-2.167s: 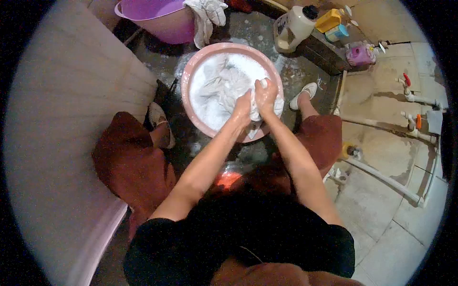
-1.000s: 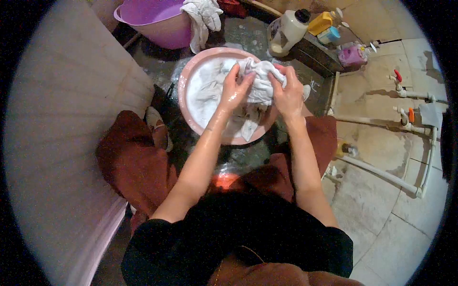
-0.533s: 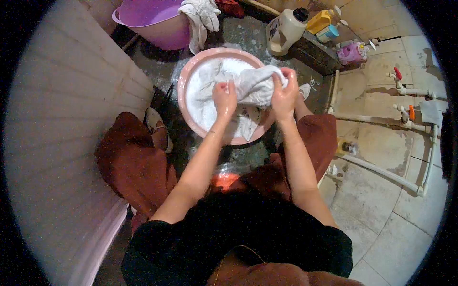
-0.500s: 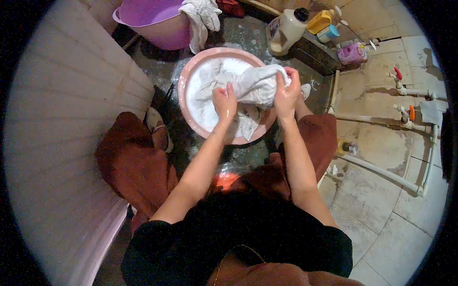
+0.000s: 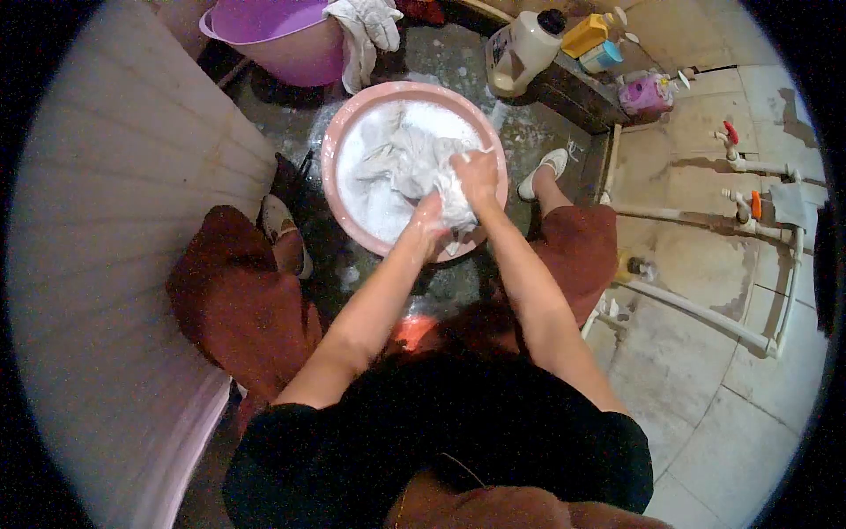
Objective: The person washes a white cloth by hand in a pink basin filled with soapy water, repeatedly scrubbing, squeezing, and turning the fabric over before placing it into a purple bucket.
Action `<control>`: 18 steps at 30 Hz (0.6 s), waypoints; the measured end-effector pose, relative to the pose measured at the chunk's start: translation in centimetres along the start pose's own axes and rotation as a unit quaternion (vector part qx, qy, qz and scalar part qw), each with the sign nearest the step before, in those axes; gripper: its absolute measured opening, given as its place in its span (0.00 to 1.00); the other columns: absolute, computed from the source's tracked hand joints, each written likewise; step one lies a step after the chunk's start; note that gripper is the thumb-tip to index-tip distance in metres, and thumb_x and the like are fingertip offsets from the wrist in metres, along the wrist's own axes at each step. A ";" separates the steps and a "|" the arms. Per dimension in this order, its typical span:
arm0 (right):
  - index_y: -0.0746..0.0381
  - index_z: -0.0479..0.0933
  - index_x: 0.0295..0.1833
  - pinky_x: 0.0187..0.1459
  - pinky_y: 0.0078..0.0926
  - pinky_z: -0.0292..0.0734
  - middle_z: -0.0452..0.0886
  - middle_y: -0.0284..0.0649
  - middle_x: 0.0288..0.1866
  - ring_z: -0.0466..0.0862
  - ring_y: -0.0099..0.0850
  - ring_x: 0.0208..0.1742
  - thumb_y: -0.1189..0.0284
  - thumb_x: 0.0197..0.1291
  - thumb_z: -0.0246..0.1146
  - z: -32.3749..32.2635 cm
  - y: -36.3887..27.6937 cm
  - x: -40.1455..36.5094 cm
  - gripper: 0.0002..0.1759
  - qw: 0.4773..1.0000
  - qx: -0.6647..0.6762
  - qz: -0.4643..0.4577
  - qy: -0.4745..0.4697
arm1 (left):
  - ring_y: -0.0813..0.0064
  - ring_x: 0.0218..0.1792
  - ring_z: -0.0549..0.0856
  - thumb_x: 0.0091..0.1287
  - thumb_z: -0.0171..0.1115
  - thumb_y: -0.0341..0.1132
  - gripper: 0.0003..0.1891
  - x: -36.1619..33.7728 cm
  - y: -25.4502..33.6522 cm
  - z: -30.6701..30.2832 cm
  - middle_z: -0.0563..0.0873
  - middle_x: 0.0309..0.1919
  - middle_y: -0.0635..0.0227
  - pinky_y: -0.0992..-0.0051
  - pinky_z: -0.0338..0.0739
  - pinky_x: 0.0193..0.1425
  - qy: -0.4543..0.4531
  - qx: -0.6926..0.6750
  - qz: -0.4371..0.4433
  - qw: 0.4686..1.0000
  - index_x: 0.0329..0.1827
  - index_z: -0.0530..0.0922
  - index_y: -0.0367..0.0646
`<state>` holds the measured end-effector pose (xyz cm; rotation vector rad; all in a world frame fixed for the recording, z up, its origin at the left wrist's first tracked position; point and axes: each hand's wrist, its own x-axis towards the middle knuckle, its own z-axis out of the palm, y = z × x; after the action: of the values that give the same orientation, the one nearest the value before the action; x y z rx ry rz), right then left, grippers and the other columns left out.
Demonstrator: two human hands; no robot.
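— What stands at your far left?
— A purple tub (image 5: 286, 48), a pale garment (image 5: 359, 40) draped over its rim. Then your pink basin (image 5: 332, 163) sits on the wet floor (image 5: 449, 57), full of suds (image 5: 363, 216).
— And your hands?
— Your left hand (image 5: 426, 219) is against the bunched white cloth (image 5: 451, 192) inside the basin (blurred, so I can't tell whether its grip is closed). Your right hand (image 5: 477, 178) has its grip clenched on that cloth.
— Further right of you?
— A jug (image 5: 522, 57), then a red-handled tap (image 5: 730, 137).
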<state>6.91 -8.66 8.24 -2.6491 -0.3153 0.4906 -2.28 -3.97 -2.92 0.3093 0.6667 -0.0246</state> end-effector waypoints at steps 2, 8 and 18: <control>0.65 0.76 0.37 0.50 0.42 0.70 0.77 0.54 0.47 0.77 0.46 0.49 0.57 0.49 0.63 1.6 0.0 -1.9 0.20 0.987 0.098 -0.089 0.095 | 0.67 0.50 0.79 0.66 0.51 0.43 0.20 4.1 -1.8 -3.5 0.79 0.51 0.63 0.65 0.75 0.54 -0.050 -0.131 0.003 0.990 0.58 0.71 0.42; 0.67 0.77 0.37 0.41 0.43 0.73 0.80 0.51 0.34 0.80 0.47 0.37 0.61 0.49 0.64 6.1 3.6 1.0 0.19 0.990 0.097 -0.069 0.081 | 0.65 0.53 0.75 0.69 0.48 0.45 0.21 -0.2 0.7 1.4 0.75 0.53 0.62 0.66 0.68 0.59 -0.048 -0.111 0.029 0.992 0.58 0.69 0.41; 0.66 0.70 0.53 0.36 0.23 0.71 0.77 0.36 0.33 0.74 0.25 0.35 0.59 0.55 0.62 -7.3 2.2 1.7 0.26 0.833 0.503 0.005 -0.230 | 0.58 0.41 0.83 0.62 0.57 0.45 0.25 -7.7 11.6 13.3 0.81 0.45 0.53 0.64 0.75 0.50 -0.004 0.556 0.206 0.805 0.50 0.73 0.28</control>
<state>11.56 -12.73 12.95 -1.4829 -0.1140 0.9722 1.15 2.64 14.86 1.5946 0.4979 0.0016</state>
